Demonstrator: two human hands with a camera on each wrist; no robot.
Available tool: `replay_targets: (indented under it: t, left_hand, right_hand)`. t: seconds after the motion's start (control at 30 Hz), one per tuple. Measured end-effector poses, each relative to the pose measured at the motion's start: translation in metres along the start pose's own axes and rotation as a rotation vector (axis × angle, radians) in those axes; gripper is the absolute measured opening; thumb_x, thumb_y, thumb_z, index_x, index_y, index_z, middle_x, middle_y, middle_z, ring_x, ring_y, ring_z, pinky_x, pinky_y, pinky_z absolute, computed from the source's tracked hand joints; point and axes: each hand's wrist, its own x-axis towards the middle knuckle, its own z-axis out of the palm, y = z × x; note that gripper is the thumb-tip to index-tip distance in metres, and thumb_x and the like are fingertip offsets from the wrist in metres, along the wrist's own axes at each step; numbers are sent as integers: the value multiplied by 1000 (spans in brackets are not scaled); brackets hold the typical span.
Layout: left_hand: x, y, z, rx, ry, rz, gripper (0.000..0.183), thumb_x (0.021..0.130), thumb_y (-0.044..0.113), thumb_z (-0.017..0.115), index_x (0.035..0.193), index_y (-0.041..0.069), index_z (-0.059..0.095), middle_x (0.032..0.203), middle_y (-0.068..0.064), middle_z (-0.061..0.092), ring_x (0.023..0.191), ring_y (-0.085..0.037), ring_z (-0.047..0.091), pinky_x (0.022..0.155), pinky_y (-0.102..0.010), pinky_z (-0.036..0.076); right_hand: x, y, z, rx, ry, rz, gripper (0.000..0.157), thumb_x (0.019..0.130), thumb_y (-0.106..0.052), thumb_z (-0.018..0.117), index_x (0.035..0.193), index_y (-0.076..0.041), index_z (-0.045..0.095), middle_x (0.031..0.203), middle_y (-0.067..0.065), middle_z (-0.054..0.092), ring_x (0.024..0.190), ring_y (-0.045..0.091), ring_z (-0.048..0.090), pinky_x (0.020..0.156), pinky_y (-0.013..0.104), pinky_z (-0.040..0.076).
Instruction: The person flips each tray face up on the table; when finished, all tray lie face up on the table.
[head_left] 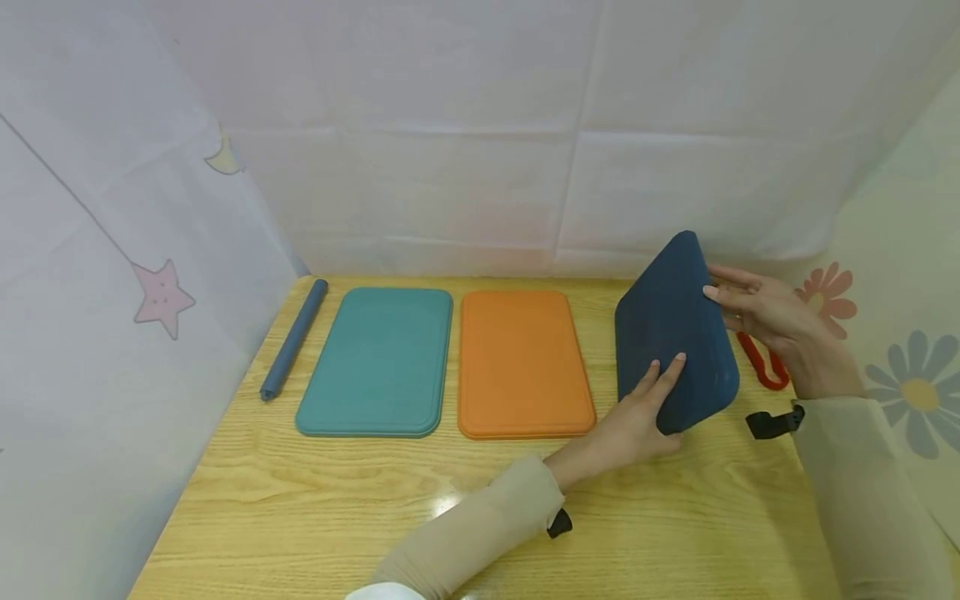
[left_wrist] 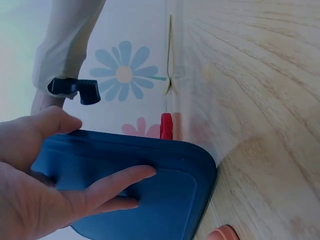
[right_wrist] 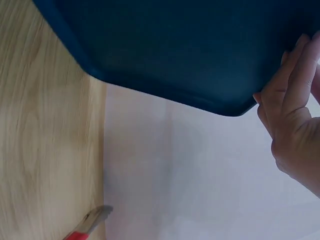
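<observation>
Left hand (head_left: 630, 427) low, right hand (head_left: 780, 321) high, I have both on the dark blue board (head_left: 663, 325). With the left I grip its near end: the fingers lie spread and half open across the face, the thumb comes round at the edge, and the board sits between them. With the right I only touch the raised edge; those fingers are fairly straight, and I cannot tell whether any hook firmly round the back. The board stands tilted between my hands, its lower edge close to the table (head_left: 300, 517); whether it touches, I cannot be sure.

To manage it well, I would let the left carry the weight and keep the right for steering the tilt. Bringing the left thumb a little further round should make that hold firmer. Its rounded edges look smooth to me, so a light fingertip touch could slip and let the board tip toward the orange board (head_left: 522, 362), which lies just left of my left hand. Further out that way are the teal board (head_left: 378, 362) and a blue rod (head_left: 294, 340). Just below my right hand lies a partly hidden red item (head_left: 765, 367), best kept clear of the board's edge.
</observation>
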Motion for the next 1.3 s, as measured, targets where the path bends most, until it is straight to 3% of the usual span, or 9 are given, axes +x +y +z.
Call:
replay_targets:
  t: [0.2,0.37,0.43,0.5,0.6,0.67,0.9,1.07,1.3]
  left_hand:
    - [-5,8,-6,-86,101,52,101,90,20,66,153,34,-11,159,-14,14,114,-18,60,73,-17,48]
    - [-9,16,-13,-137,177,50,104,88,13,66,153,30,-14,160,-8,9,137,-15,35,75,-15,47]
    - [-10,17,-16,-183,203,45,104,87,9,65,154,26,-13,160,-8,11,126,-10,47,67,-13,45]
    - [-11,18,-19,-224,236,30,101,87,9,65,155,24,-9,153,-6,31,113,-8,54,70,-13,45]
    - [-13,19,-25,-319,266,-29,94,89,14,64,156,22,-1,115,1,58,72,-4,54,56,-16,45]
    - [-14,20,-29,-383,281,-69,90,90,19,63,156,22,3,95,3,58,68,-3,55,52,-17,45]
    - [-18,19,-44,-626,290,-142,80,92,33,62,156,19,15,144,0,46,103,-4,61,72,-22,54]
    - [-19,13,-53,-767,244,-162,66,96,22,60,153,19,27,140,-7,51,95,-14,68,67,-38,59]
    - [-21,3,-56,-971,217,-238,64,96,13,60,151,5,28,142,-21,46,114,-34,60,70,-42,58]
  right_hand:
    - [10,-13,22,-23,-49,-33,68,101,-23,53,157,-18,15,159,17,12,121,8,51,86,23,51]
    - [17,-26,39,-48,-63,-10,75,99,-29,56,157,-17,10,160,19,6,143,36,20,102,38,42]
    - [21,-30,45,-44,-64,0,77,98,-30,57,157,-16,9,160,18,6,144,36,20,104,41,41]
    - [25,-33,53,-30,-47,4,77,97,-30,60,157,-15,13,155,19,21,135,31,38,98,39,45]
    - [31,-36,62,-20,-28,-11,75,96,-27,61,155,-11,18,131,13,48,104,19,59,81,31,54]
    - [33,-36,68,-9,-22,-23,73,96,-22,61,154,-8,20,109,4,58,82,14,61,72,30,56]
    - [39,-35,86,4,-46,-25,70,96,-14,62,153,-4,23,84,-2,65,71,13,61,63,29,57]
    - [41,-31,95,-66,-87,-24,75,96,-16,62,154,-5,17,88,0,61,71,12,57,64,30,57]
    - [45,-27,107,-109,-136,-32,74,95,-14,62,154,-5,18,82,2,56,70,11,57,67,34,58]
